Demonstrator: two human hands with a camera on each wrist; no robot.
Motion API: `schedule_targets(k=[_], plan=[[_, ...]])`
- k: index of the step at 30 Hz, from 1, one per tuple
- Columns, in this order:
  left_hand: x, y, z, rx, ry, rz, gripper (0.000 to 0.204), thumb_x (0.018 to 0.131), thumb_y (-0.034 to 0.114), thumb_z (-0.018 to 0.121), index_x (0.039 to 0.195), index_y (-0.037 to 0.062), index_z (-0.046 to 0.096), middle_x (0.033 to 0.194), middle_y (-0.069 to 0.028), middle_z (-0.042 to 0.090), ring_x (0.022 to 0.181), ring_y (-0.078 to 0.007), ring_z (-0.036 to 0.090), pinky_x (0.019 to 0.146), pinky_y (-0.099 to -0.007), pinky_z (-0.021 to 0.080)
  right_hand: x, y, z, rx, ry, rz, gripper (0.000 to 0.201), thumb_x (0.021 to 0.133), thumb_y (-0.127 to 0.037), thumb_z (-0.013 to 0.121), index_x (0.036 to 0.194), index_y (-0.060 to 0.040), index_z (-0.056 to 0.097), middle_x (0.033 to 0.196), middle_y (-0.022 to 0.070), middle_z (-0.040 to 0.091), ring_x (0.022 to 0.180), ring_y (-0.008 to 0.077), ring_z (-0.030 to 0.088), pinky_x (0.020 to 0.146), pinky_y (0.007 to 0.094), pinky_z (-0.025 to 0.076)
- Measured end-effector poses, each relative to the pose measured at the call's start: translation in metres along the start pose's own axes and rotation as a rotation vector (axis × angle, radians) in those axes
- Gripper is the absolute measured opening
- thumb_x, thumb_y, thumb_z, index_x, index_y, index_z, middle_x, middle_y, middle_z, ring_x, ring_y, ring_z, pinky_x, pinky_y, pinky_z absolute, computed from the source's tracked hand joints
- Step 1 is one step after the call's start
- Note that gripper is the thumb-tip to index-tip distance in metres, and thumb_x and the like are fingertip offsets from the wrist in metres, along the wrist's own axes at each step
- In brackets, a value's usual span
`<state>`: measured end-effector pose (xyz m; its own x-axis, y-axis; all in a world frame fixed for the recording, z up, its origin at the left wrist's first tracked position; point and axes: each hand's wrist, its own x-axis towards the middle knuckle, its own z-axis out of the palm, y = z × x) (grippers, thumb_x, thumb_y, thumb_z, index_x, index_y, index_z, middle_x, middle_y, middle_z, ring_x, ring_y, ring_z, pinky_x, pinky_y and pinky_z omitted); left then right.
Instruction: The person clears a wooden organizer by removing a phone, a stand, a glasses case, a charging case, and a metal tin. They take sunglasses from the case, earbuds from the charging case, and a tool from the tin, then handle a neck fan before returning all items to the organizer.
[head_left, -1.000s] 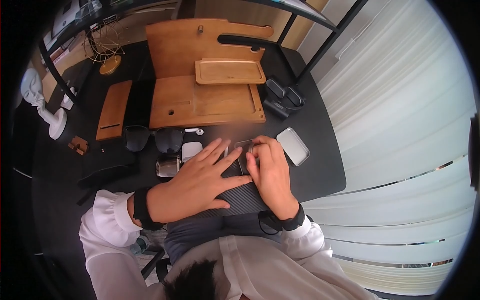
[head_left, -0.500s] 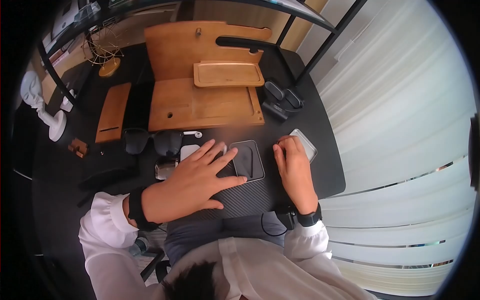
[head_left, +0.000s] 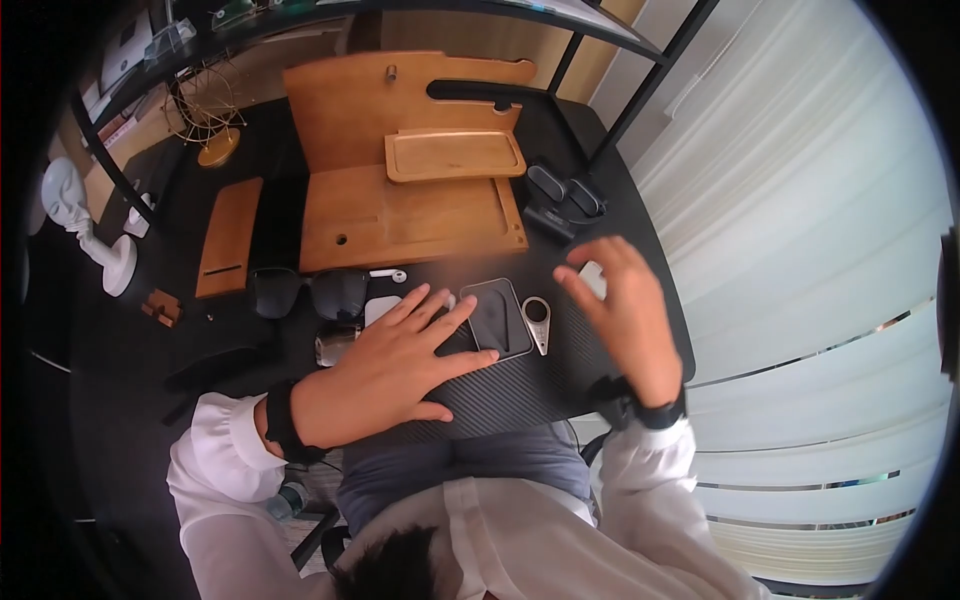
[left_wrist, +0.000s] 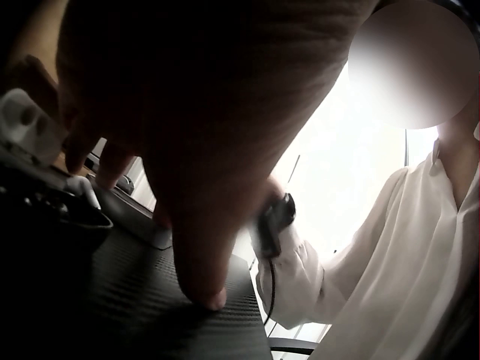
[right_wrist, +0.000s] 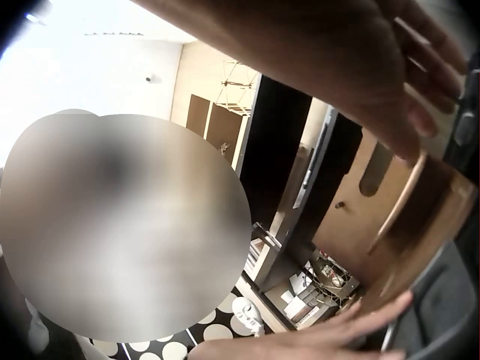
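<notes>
My left hand (head_left: pixel 385 365) lies with fingers spread, its fingertips at the left rim of a shallow metal tin (head_left: pixel 497 318). The tin holds a dark insert with a shaped hollow. Just right of it lies a flat silver tool (head_left: pixel 538 322) with a round ring at one end and a tapered handle. My right hand (head_left: pixel 635 320) is raised farther right, thumb and fingers apart, with nothing visible between them. Behind its fingers shows part of the pale tin lid (head_left: pixel 594 280). A white earbud case (head_left: pixel 380 308) is partly hidden by the left hand.
Sunglasses (head_left: pixel 308 292), a white earbud (head_left: pixel 390 274) and a shiny metal object (head_left: pixel 335 345) lie left of the tin. Behind stands a wooden desk organizer (head_left: pixel 350 225). A black double-pod object (head_left: pixel 565 200) sits at back right, near the desk edge.
My right hand has let go of the silver ring tool, leaving it beside the tin, and moved right to over the lid. My left hand has stayed nearly still.
</notes>
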<state>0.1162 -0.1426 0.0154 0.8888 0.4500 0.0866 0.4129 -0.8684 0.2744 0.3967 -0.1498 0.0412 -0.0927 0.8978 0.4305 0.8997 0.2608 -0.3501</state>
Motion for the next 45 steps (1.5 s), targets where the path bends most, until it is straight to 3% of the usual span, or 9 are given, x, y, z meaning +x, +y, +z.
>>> schedule_targets(k=[7, 12, 17, 23, 26, 27, 31, 35, 45], plan=[[0.0, 0.0, 0.0, 0.016, -0.009, 0.014, 0.076, 0.078, 0.043, 0.081, 0.147, 0.0283, 0.054, 0.16, -0.023, 0.034, 0.146, -0.0447, 0.037, 0.124, -0.0547, 0.024, 0.12, 0.061, 0.002, -0.162, -0.168, 0.045, 0.031, 0.085, -0.028, 0.079, 0.101, -0.0038, 0.069, 0.102, 0.0166, 0.07, 0.1, 0.0368, 0.067, 0.08, 0.0447, 0.053], [0.001, -0.001, -0.001, 0.038, -0.044, 0.006, 0.079, 0.08, 0.045, 0.08, 0.15, 0.0296, 0.049, 0.162, -0.0224, 0.031, 0.147, -0.0444, 0.035, 0.124, -0.0546, 0.023, 0.143, 0.083, 0.032, -0.236, -0.354, 0.059, 0.047, 0.073, -0.039, 0.087, 0.103, -0.0074, 0.07, 0.108, 0.0126, 0.071, 0.106, 0.0336, 0.067, 0.085, 0.046, 0.054], [0.003, -0.002, -0.003, 0.032, -0.067, 0.008, 0.079, 0.08, 0.047, 0.079, 0.151, 0.0307, 0.048, 0.164, -0.0215, 0.027, 0.148, -0.0452, 0.033, 0.124, -0.0546, 0.024, 0.147, 0.087, 0.052, -0.329, -0.308, 0.012, 0.046, 0.076, -0.031, 0.086, 0.111, -0.0072, 0.066, 0.111, 0.0086, 0.071, 0.114, 0.0318, 0.063, 0.088, 0.0451, 0.056], [0.005, 0.0, -0.004, -0.001, -0.093, -0.019, 0.078, 0.081, 0.048, 0.078, 0.151, 0.031, 0.049, 0.166, -0.0211, 0.024, 0.15, -0.0455, 0.03, 0.124, -0.0558, 0.023, 0.147, 0.089, 0.06, -0.383, -0.167, -0.084, 0.034, 0.084, -0.025, 0.078, 0.109, -0.0043, 0.065, 0.108, 0.0129, 0.071, 0.105, 0.0341, 0.068, 0.086, 0.0462, 0.057], [0.007, -0.001, -0.004, -0.009, -0.098, -0.022, 0.077, 0.081, 0.048, 0.077, 0.15, 0.0308, 0.049, 0.166, -0.021, 0.024, 0.15, -0.0455, 0.03, 0.124, -0.0564, 0.023, 0.158, 0.07, 0.05, 0.165, -0.148, 0.014, 0.03, 0.089, -0.022, 0.072, 0.108, -0.0007, 0.064, 0.104, 0.0179, 0.071, 0.093, 0.04, 0.071, 0.085, 0.0458, 0.057], [0.007, -0.001, -0.004, -0.009, -0.103, -0.023, 0.076, 0.081, 0.048, 0.077, 0.15, 0.0308, 0.05, 0.166, -0.0209, 0.024, 0.15, -0.0455, 0.03, 0.124, -0.0565, 0.023, 0.163, 0.077, 0.061, 0.404, -0.152, 0.019, 0.033, 0.096, -0.02, 0.065, 0.116, 0.0057, 0.061, 0.096, 0.0197, 0.071, 0.082, 0.0363, 0.073, 0.074, 0.0414, 0.06], [0.007, 0.0, -0.004, -0.01, -0.104, -0.03, 0.076, 0.081, 0.048, 0.077, 0.15, 0.0312, 0.05, 0.166, -0.0205, 0.024, 0.15, -0.0455, 0.03, 0.124, -0.0567, 0.022, 0.158, 0.061, 0.077, 0.909, -0.389, 0.261, 0.047, 0.1, -0.011, 0.062, 0.134, 0.0153, 0.044, 0.095, 0.0172, 0.065, 0.078, 0.0194, 0.074, 0.057, 0.0282, 0.06], [0.007, 0.0, -0.003, -0.001, -0.103, -0.028, 0.076, 0.081, 0.048, 0.077, 0.15, 0.0312, 0.049, 0.166, -0.0204, 0.024, 0.149, -0.0456, 0.03, 0.124, -0.0566, 0.022, 0.167, 0.074, 0.076, 1.231, -0.745, 0.374, 0.05, 0.096, -0.005, 0.068, 0.133, 0.013, 0.039, 0.103, 0.0177, 0.063, 0.084, 0.0259, 0.075, 0.076, 0.0306, 0.066], [0.008, 0.001, -0.015, -0.111, -0.057, -0.016, 0.084, 0.081, 0.044, 0.08, 0.154, 0.0228, 0.044, 0.167, -0.0209, 0.022, 0.153, -0.0448, 0.025, 0.124, -0.0538, 0.025, 0.163, 0.063, 0.047, 1.212, -0.975, 0.338, 0.048, 0.099, -0.005, 0.065, 0.141, 0.0065, 0.045, 0.125, 0.0192, 0.066, 0.101, 0.0277, 0.074, 0.086, 0.029, 0.064]])
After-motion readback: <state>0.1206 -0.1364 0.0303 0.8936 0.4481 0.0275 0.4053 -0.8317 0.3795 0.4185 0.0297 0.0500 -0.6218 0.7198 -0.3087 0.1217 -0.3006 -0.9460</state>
